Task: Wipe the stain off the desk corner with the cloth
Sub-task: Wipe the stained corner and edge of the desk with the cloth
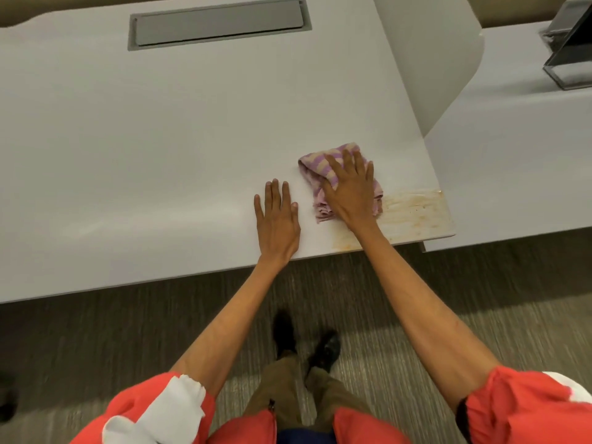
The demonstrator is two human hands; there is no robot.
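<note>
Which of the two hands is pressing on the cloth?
The right hand lies flat on the striped cloth; the left hand rests on the bare desk.

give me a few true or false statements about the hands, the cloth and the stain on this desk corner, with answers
1. The right hand lies flat on the folded purple and beige striped cloth. True.
2. The left hand grips the cloth. False: it rests flat on the bare white desk top, beside the cloth.
3. The orange-brown smeared stain sits at the desk's near right corner. True.
4. The cloth covers the whole stain. False: most of the stain lies uncovered to the right of the cloth.
5. The grey rectangular cable hatch stands open. False: its lid lies shut.
</note>
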